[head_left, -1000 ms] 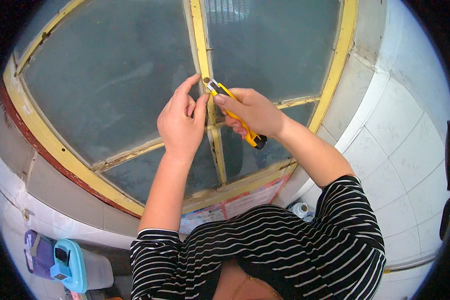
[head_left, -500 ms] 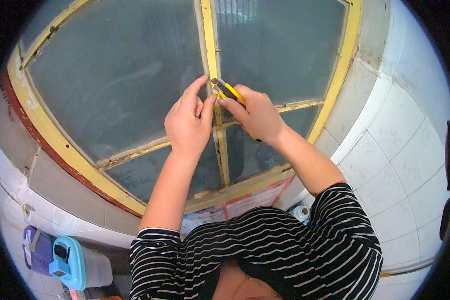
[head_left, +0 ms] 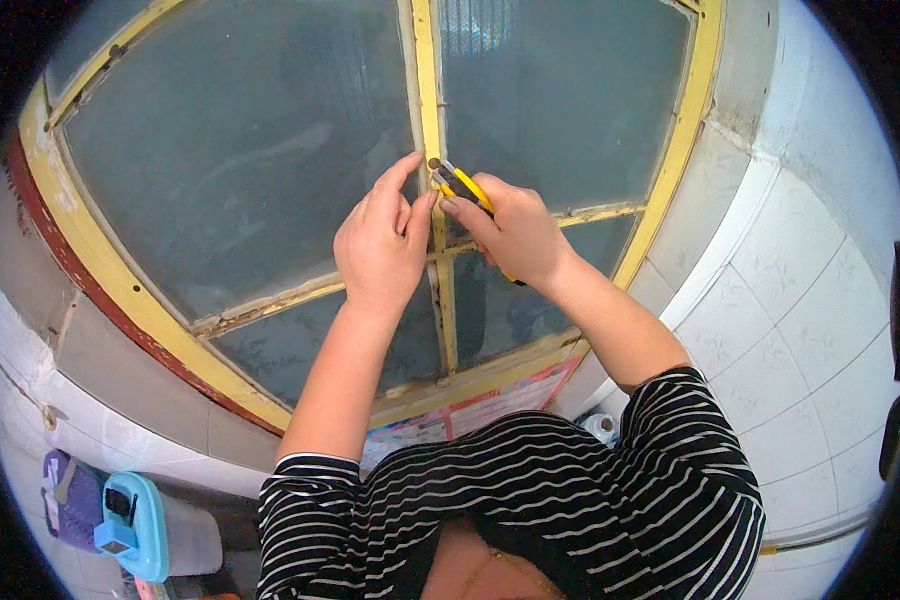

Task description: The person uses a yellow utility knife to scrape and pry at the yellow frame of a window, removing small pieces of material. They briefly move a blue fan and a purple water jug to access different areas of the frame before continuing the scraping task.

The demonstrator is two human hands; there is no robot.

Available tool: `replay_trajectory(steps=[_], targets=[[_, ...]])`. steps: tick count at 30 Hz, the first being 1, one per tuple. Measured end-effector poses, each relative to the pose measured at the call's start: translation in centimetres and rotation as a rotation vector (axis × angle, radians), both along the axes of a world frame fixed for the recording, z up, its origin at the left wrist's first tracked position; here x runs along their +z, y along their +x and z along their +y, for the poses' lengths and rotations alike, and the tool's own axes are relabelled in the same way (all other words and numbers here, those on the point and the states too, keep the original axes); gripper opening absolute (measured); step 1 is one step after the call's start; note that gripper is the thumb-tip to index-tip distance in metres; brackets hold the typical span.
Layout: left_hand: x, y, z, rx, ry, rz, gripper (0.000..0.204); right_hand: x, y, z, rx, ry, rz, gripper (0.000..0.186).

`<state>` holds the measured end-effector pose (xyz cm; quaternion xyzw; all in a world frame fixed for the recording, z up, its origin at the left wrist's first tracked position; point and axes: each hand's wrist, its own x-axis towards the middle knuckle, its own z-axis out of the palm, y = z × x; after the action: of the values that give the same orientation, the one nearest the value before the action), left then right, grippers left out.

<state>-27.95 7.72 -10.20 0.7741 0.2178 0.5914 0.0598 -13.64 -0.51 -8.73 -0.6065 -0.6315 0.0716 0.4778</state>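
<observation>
Seen from the head camera, a translucent tub point(head_left: 192, 537) stands at lower left under a light-blue lid point(head_left: 151, 530); its walls are too hazy to show what is inside. A small light-blue box point(head_left: 118, 537) with a dark part sits on that lid. Just beside it is a purple basket point(head_left: 78, 507), whose contents cannot be made out.

Above, the right hand point(head_left: 518, 228) is wrapped around a yellow-and-black utility knife point(head_left: 467, 188), its thumb pressed along the body. The knife is at the vertical bar of a yellow window frame point(head_left: 426, 70), a little above the crossbar. Its long axis runs diagonally, the silvery tip pointing up and left toward a round brown spot point(head_left: 434, 164) on the bar, the rear end showing below the palm at lower right.

The left hand point(head_left: 378, 255) has thumb and index finger parted, both near the same bar; whether they touch it, I cannot tell.
</observation>
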Motion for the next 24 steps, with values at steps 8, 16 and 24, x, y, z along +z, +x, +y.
replay_trajectory(steps=[8,16,24], targets=[[0.0,0.1,0.0,0.03,0.012,0.002,0.039,-0.7,0.6,0.8,-0.282,0.3,-0.49,0.034],[-0.3,0.2,0.2,0.005,0.051,-0.021,0.039,-0.3,1.1,0.6,-0.308,0.341,-0.618,0.032],[-0.3,0.5,0.3,0.022,0.079,-0.075,0.04,0.2,1.4,0.6,-0.307,0.259,-0.65,0.037]])
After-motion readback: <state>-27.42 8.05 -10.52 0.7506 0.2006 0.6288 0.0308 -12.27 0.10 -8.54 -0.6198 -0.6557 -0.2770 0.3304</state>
